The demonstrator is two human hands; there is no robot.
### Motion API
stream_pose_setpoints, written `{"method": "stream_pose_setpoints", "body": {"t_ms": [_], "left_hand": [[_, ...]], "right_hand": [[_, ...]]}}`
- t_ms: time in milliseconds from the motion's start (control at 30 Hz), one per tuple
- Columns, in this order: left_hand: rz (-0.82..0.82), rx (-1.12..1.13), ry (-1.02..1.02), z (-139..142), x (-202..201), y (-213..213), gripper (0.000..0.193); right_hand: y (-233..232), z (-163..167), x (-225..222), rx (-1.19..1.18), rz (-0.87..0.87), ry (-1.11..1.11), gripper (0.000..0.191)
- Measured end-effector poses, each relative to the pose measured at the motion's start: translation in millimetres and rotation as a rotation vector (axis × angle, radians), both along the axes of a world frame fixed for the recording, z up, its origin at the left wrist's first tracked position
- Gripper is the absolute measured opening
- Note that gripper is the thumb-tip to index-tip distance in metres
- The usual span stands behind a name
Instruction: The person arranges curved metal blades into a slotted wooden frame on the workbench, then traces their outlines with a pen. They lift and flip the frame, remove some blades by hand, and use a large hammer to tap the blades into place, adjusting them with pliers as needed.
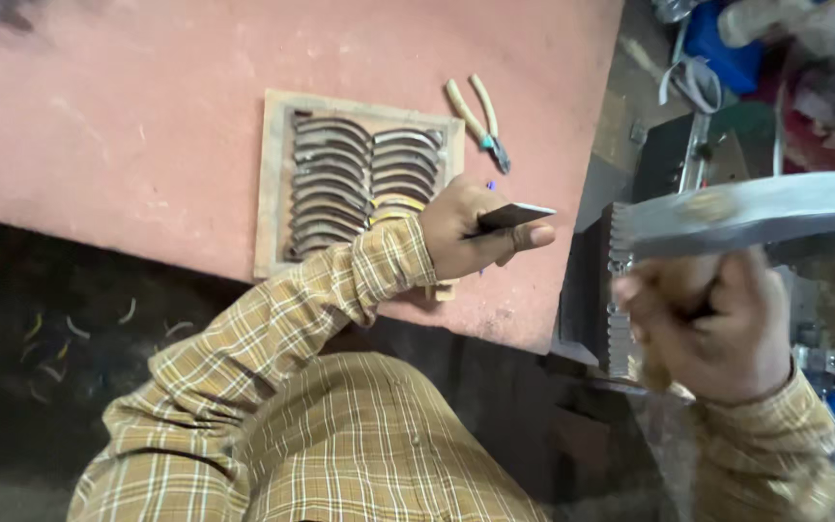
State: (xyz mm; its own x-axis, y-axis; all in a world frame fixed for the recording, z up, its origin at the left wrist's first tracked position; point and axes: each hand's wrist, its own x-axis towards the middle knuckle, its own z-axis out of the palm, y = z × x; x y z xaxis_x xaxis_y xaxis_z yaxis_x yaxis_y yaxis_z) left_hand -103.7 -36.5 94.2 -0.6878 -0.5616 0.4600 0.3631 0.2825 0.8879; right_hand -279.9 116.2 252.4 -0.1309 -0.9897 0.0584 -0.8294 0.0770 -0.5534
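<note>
two hands at work: the left hand (471,232) pinches a flat dark blade (517,215) over the pink table's (147,126) edge, just right of a wooden tray (273,184) of curved metal pieces (335,184). the right hand (712,324) is fisted around a blurred hammer (756,208). pliers (480,121) lie near.

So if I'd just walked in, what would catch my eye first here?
Probably the wooden tray of curved dark metal pieces on the pink table, with pliers just beyond it. Beside the tray, the left hand pinches a flat dark blade, while the right hand has its grip on a blurred grey metal bar at right.
</note>
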Motion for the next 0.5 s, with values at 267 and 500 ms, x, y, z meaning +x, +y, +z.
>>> {"method": "stream_pose_setpoints", "body": {"t_ms": [267,500], "left_hand": [[-0.001,-0.185,0.102,-8.2,1.2,5.1,0.037],[-0.019,-0.197,0.048,-18.5,-1.9,6.6,0.044]], "right_hand": [[-8.1,48.0,60.5,-0.025,-0.049,0.565,0.039],[-1.6,43.9,56.0,0.322,-0.013,0.911,0.022]]}}
